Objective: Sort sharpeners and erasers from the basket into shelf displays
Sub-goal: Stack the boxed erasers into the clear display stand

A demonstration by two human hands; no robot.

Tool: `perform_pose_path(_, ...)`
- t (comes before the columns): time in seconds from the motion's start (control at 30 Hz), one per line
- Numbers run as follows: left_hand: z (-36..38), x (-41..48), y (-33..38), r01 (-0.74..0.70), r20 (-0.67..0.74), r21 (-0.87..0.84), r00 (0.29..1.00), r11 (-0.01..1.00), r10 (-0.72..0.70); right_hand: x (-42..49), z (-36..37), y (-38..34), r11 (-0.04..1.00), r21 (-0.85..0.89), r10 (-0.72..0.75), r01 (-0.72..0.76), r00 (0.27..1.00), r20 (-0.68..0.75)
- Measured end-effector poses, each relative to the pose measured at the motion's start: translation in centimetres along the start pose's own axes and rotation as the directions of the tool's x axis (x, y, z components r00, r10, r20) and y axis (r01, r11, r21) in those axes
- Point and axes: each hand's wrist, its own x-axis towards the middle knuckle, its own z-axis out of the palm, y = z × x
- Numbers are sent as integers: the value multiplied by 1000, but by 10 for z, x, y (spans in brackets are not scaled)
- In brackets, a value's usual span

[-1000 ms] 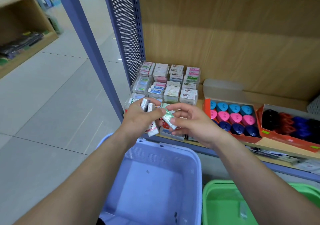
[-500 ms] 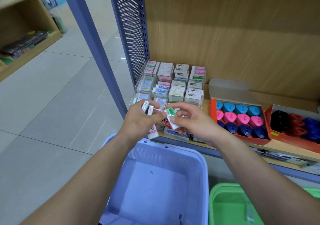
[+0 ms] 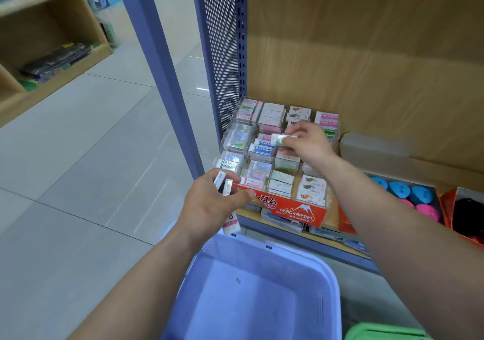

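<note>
A tiered clear eraser display (image 3: 311,212) with a red "HARD ERASER" front stands at the shelf's left end, its compartments full of wrapped erasers. My right hand (image 3: 305,143) pinches a green-and-white eraser (image 3: 280,139) over the display's middle rows. My left hand (image 3: 212,205) grips several white erasers (image 3: 227,186) just in front of the display's lower left corner; one eraser end sticks out below the palm. The blue basket (image 3: 262,250) sits below my arms.
Red trays of blue and pink sharpeners (image 3: 408,191) and dark ones (image 3: 468,216) stand right of the display. A perforated blue upright (image 3: 222,51) bounds the shelf on the left. A green basket (image 3: 377,333) shows at the bottom right. A wooden shelf unit (image 3: 52,59) stands across the aisle.
My right hand has left the left hand and moved up and back over the display with the green-and-white eraser. The view has closed in on the shelf.
</note>
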Motion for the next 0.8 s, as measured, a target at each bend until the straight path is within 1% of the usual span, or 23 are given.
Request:
perform_pose_path(0.07,0,5,-3,1,-22,-23,1000,1000,-2,24,10,2,981,-180,-80,72,996,-35)
perform_pose_path(0.1,0,8,-4,3,-32,-36,999,999,-4,33,14,2,967,-237,-107,97,994,-30)
perform_pose_path(0.2,0,13,-6,11,-56,-62,998,998,-14,55,29,14,912,-363,-174,189,982,75)
perform_pose_path(0.27,-1,15,-8,15,-68,-59,997,998,-19,63,36,24,821,-515,-206,246,969,134)
perform_pose_path(0.33,-3,17,-9,20,-85,-69,996,997,-26,67,37,29,700,-655,-241,285,957,159)
perform_pose_path(0.37,-4,17,-9,24,-95,-75,995,997,-31,65,36,28,668,-688,-240,285,957,163)
perform_pose_path(0.4,-4,17,-9,30,-106,-79,994,996,-38,62,35,26,662,-692,-242,287,956,165)
perform_pose_path(0.43,-5,16,-8,39,-114,-84,992,996,-48,53,33,21,686,-670,-245,284,957,155)
perform_pose_path(0.5,-4,16,-6,59,-128,-105,989,993,-72,23,29,9,777,-553,-290,301,951,109)
perform_pose_path(0.53,-2,16,-5,65,-132,-116,988,991,-80,-1,28,2,824,-466,-314,324,944,102)
perform_pose_path(0.6,2,15,-2,65,-138,-125,987,990,-82,-56,28,-14,923,-214,-284,319,942,177)
perform_pose_path(0.67,8,14,3,54,-143,-121,987,991,-72,-103,29,-22,976,-11,-207,218,937,281)
perform_pose_path(0.73,14,10,9,49,-129,-138,989,989,-67,-132,31,-22,989,100,-132,107,944,303)
perform_pose_path(0.8,19,5,14,43,-110,-163,992,986,-62,-144,32,-20,984,180,-69,16,954,293)
